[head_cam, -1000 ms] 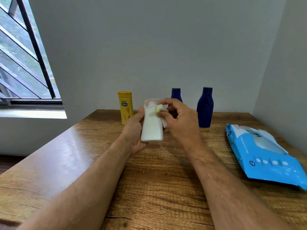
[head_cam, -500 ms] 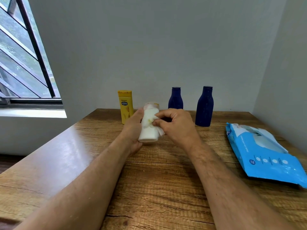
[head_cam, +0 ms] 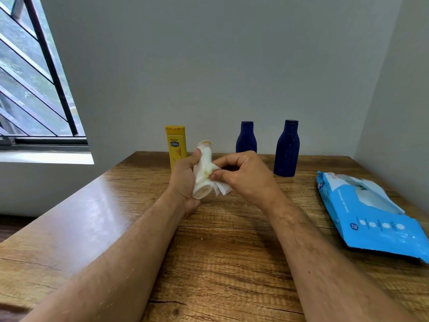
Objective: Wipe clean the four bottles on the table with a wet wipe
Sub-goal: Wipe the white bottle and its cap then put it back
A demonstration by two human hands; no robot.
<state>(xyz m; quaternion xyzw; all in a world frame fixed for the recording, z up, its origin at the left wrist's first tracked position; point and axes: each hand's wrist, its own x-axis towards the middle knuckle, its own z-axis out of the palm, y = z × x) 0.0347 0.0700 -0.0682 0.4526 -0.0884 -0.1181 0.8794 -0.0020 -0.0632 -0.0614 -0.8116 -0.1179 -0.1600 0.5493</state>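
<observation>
My left hand [head_cam: 185, 182] grips the white bottle [head_cam: 204, 168] while my right hand [head_cam: 243, 180] pinches the wet wipe [head_cam: 220, 188] against it; three bottles apparently remain.

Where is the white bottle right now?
In the head view it is near the middle, off the table: the left hand holds the white bottle while the right hand presses a wet wipe against it, before the yellow bottle.

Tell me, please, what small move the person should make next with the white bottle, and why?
Probably drag the folded white wet wipe down toward the base of the white plastic bottle: the left hand holds it tilted, the right hand pinches the wipe at mid-body, and the lower end looks uncovered.
</observation>
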